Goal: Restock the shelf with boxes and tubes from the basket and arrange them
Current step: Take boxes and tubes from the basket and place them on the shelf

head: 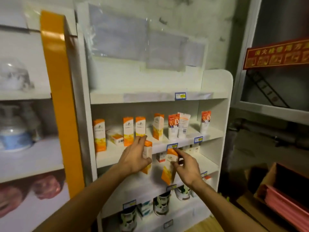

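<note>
My left hand (133, 156) grips an orange-and-white box (148, 153) upright, just in front of the white shelf's (167, 144) front edge. My right hand (187, 168) pinches a second orange-and-white box (168, 169), tilted, a little lower and to the right. On the shelf stand several matching boxes (128, 129); one small box (116, 138) lies flat. Farther right on the same shelf stand three white-and-orange tubes (173, 126). The basket is out of view.
An orange pillar (63, 114) borders the unit on the left, with jars on side shelves beyond it. Lower shelves hold small boxes (161, 157) and patterned cans (161, 205). A cardboard box (267, 186) with pink sheets sits at lower right.
</note>
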The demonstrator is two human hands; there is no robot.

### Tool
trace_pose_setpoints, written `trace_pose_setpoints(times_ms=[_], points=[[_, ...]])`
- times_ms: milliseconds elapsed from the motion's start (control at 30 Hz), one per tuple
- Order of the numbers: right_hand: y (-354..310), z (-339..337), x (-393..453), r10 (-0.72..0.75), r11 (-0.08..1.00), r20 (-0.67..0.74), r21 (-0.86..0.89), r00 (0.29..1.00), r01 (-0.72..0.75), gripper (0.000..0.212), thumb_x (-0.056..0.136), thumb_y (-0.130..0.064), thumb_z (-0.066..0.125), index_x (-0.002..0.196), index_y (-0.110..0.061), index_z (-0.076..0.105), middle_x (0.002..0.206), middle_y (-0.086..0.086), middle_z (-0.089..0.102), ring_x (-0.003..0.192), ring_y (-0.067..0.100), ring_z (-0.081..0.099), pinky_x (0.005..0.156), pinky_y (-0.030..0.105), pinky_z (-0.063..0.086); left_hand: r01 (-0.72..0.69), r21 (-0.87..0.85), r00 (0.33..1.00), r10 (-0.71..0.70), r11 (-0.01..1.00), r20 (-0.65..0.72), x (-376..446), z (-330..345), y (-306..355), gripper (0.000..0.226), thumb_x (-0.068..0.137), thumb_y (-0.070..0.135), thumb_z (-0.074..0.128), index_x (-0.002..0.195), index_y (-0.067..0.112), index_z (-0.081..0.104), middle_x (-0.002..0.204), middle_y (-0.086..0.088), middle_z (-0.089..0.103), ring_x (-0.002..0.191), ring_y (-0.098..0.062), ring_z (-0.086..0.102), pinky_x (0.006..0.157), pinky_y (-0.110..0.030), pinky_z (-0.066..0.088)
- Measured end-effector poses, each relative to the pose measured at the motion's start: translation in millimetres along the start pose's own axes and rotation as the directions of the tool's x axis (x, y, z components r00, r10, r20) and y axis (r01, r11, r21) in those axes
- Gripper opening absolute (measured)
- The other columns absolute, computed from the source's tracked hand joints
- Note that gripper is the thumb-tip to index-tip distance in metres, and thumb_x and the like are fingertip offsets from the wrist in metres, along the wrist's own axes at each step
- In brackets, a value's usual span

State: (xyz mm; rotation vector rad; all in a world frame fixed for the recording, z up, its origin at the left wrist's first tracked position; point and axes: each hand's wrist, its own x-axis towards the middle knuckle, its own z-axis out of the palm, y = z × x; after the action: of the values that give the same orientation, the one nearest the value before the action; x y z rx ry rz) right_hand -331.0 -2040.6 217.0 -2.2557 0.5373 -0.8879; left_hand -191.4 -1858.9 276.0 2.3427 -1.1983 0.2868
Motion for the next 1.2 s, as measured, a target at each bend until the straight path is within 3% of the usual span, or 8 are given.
trace_pose_setpoints(times_ms=[233, 400, 567, 967, 1133, 1200], points=[[-61, 2, 55, -0.123, 0.991, 0.0, 0.052, 0.992, 0.123, 0.054, 0.094, -0.02, 0.062, 0.145, -0.034, 0.048, 0.131, -0.007, 0.062, 0.11, 0.015, 0.062, 0.097, 0.042, 0.055, 0.084, 0.093, 0.991, -0.074, 0.992, -0.111, 32, -55, 3, 0.089, 0.078, 0.04, 0.074, 0.15, 0.018, 0.026, 0.145, -0.006, 0.037, 0.117, -0.036, 0.057, 0.091, -0.044, 0.052], [-76, 21, 81, -0.094, 0.991, -0.02, 0.096, 0.995, 0.096, 0.055, 0.096, -0.017, 0.061, 0.147, -0.032, 0.045, 0.137, -0.003, 0.057, 0.122, 0.019, 0.057, 0.103, 0.042, 0.051, 0.152, 0.108, 0.982, -0.138, 0.983, -0.125, 53, -58, -8, 0.082, 0.084, 0.031, 0.073, 0.15, 0.017, 0.026, 0.143, -0.008, 0.036, 0.111, -0.037, 0.06, 0.088, -0.045, 0.055], [-75, 42, 98, -0.058, 0.989, -0.097, 0.131, 0.994, 0.071, 0.055, 0.098, -0.017, 0.059, 0.149, -0.03, 0.043, 0.138, -0.003, 0.056, 0.124, 0.018, 0.055, 0.105, 0.041, 0.049, 0.193, 0.108, 0.976, -0.18, 0.975, -0.125, 67, -43, -22, 0.081, 0.086, 0.021, 0.073, 0.151, 0.018, 0.026, 0.149, -0.008, 0.033, 0.122, -0.032, 0.056, 0.094, -0.044, 0.052], [-78, 81, 159, -0.127, 0.991, -0.066, 0.03, 0.99, 0.13, 0.054, 0.097, -0.016, 0.06, 0.148, -0.023, 0.043, 0.147, 0.003, 0.052, 0.133, 0.023, 0.051, 0.11, 0.041, 0.045, 0.17, 0.071, 0.968, -0.153, 0.983, -0.197, 104, -15, -50, 0.084, 0.092, 0.02, 0.068, 0.157, 0.017, 0.015, 0.164, -0.004, 0.015, 0.137, -0.03, 0.044, 0.108, -0.04, 0.044], [-82, 92, 163, -0.136, 0.991, -0.017, -0.004, 0.991, 0.136, 0.061, 0.099, -0.012, 0.055, 0.154, -0.022, 0.03, 0.147, 0.009, 0.048, 0.134, 0.026, 0.049, 0.109, 0.041, 0.045, 0.136, 0.126, 0.969, -0.106, 0.983, -0.222, 106, -8, -53, 0.092, 0.093, 0.018, 0.066, 0.16, 0.012, 0.002, 0.168, -0.006, 0.005, 0.152, -0.025, 0.019, 0.118, -0.036, 0.029], [-81, 91, 161, -0.131, 0.991, 0.007, -0.007, 0.991, 0.131, 0.072, 0.097, -0.012, 0.056, 0.158, -0.023, 0.018, 0.157, 0.009, 0.037, 0.142, 0.027, 0.039, 0.113, 0.043, 0.041, 0.131, 0.128, 0.97, -0.1, 0.983, -0.223, 103, -6, -52, 0.096, 0.094, 0.02, 0.065, 0.159, 0.012, -0.005, 0.168, -0.006, -0.003, 0.154, -0.023, 0.009, 0.118, -0.035, 0.029]])
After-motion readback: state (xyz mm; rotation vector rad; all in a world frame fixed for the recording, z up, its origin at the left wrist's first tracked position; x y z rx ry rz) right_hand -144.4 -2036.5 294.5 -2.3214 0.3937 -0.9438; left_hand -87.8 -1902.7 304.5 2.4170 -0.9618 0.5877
